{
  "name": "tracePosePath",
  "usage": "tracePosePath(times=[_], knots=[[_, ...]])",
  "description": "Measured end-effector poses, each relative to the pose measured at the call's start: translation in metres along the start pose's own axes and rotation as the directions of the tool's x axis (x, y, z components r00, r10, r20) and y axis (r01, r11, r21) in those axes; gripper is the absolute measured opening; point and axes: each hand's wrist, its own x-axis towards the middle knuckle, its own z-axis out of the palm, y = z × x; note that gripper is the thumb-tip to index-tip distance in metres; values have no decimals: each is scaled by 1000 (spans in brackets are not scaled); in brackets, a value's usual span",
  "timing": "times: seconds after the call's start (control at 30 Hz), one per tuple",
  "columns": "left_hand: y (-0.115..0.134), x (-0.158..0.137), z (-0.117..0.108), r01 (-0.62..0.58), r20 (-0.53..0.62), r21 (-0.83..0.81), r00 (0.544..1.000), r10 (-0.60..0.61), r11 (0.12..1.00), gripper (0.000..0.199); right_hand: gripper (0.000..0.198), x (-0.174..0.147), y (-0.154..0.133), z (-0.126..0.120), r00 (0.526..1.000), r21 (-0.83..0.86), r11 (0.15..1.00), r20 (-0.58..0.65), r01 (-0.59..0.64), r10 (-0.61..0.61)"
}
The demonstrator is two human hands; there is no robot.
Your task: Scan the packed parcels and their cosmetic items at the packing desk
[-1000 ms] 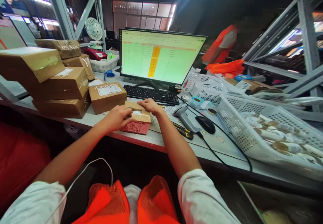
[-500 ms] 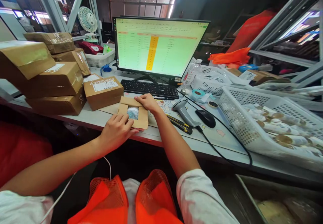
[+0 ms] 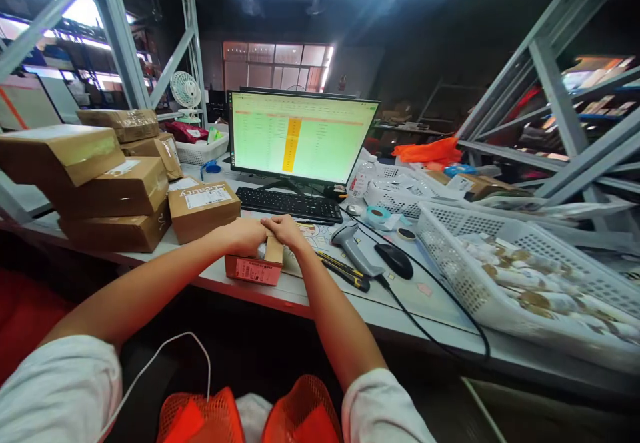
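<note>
A small cardboard box point(image 3: 255, 271) stands at the front edge of the desk, and its near side carries a printed label. Part of its top is open, and a bit of pale wrapping shows between the flaps. My left hand point(image 3: 244, 236) reaches across the box's left and far side, with fingers bent on the flaps; it covers much of the opening. Beside it, my right hand point(image 3: 283, 231) grips the far right of the top, its fingertips close to my left fingers. Both hands hide the far flaps.
Taped cartons point(image 3: 125, 186) are stacked at the left, with one labelled carton point(image 3: 205, 211) beside the keyboard point(image 3: 290, 204). A monitor point(image 3: 300, 133) stands behind. To the right lie a utility knife point(image 3: 345, 273), a barcode scanner point(image 3: 356, 250), a mouse point(image 3: 394, 260) and a white basket point(image 3: 450, 263) of wrapped items.
My left hand has moved from the box's near left flap to its far side, next to my right hand. The labelled near side now shows. My view has tilted upward.
</note>
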Motion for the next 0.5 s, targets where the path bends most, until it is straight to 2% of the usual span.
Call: tracePosePath(times=[0.07,0.13,0.17,0.2,0.23,0.27,0.3,0.33,0.37,0.4,0.43,0.47,0.5], knots=[[-4,-8,-2,-4,-31,-30,1000,3,1000,10,66,-2,0,-1,1000,12,1000,-2,1,-1],[-16,-23,0,-19,-200,-107,980,-3,994,16,61,-6,3,-4,1000,34,999,-10,10,-10],[-24,-32,4,-35,-328,-168,944,-23,985,19,58,-10,4,-5,1000,47,999,-16,21,-20],[-33,-42,10,-53,-463,-251,884,-72,966,23,55,-16,6,-8,999,56,998,-20,38,-37],[-41,-50,18,-75,-575,-364,802,-161,928,28,52,-23,8,-10,998,51,997,-29,62,-60],[-48,-58,28,-112,-646,-502,708,-286,857,34,49,-32,9,-13,995,29,996,-53,90,-88],[-54,-63,39,-169,-662,-644,612,-433,746,42,47,-43,10,-16,990,-3,993,-82,116,-116],[-57,-67,52,-248,-628,-759,523,-576,602,48,45,-54,11,-20,984,-37,990,-108,137,-140],[-60,-68,64,-341,-562,-826,453,-692,449,53,42,-67,11,-24,978,-66,986,-135,152,-159],[-60,-67,77,-426,-485,-851,408,-773,309,57,41,-80,10,-27,973,-88,984,-155,158,-170],[-60,-64,89,-486,-414,-852,395,-820,195,60,39,-93,8,-31,972,-96,983,-163,157,-171],[-60,-62,99,-513,-354,-851,408,-842,109,62,38,-107,7,-34,975,-91,984,-154,150,-163],[-60,-59,109,-507,-305,-861,441,-844,46,64,37,-121,6,-37,980,-80,987,-137,136,-146]])
